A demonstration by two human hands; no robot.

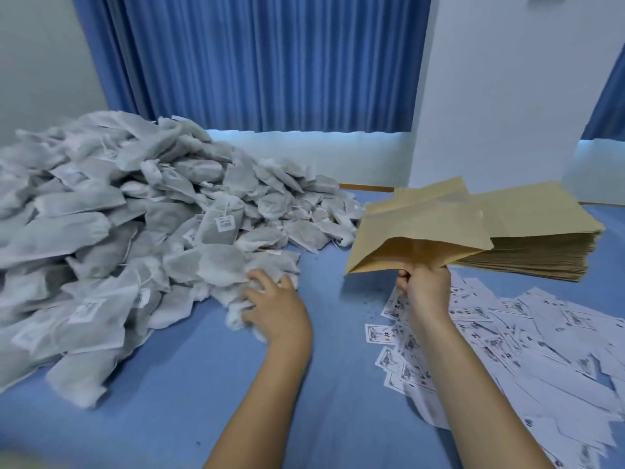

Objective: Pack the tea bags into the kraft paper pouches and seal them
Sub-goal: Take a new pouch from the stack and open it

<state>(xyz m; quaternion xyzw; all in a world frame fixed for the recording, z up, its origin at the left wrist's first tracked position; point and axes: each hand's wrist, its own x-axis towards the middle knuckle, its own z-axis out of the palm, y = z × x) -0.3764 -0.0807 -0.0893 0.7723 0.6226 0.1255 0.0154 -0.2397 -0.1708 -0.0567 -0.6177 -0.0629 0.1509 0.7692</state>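
Left hand (270,302) grips tea bags (233,316); right hand (426,284) holds pouch (419,231).

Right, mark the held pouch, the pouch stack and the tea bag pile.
held pouch (419,231), head view, middle of its front face
pouch stack (527,258), head view, layered near edge
tea bag pile (135,214), head view, centre

Grey tea bags (135,231) lie heaped under the left fingers (260,282); right fingers (404,277) pinch one tan kraft pouch (419,231), tilted, mouth open.
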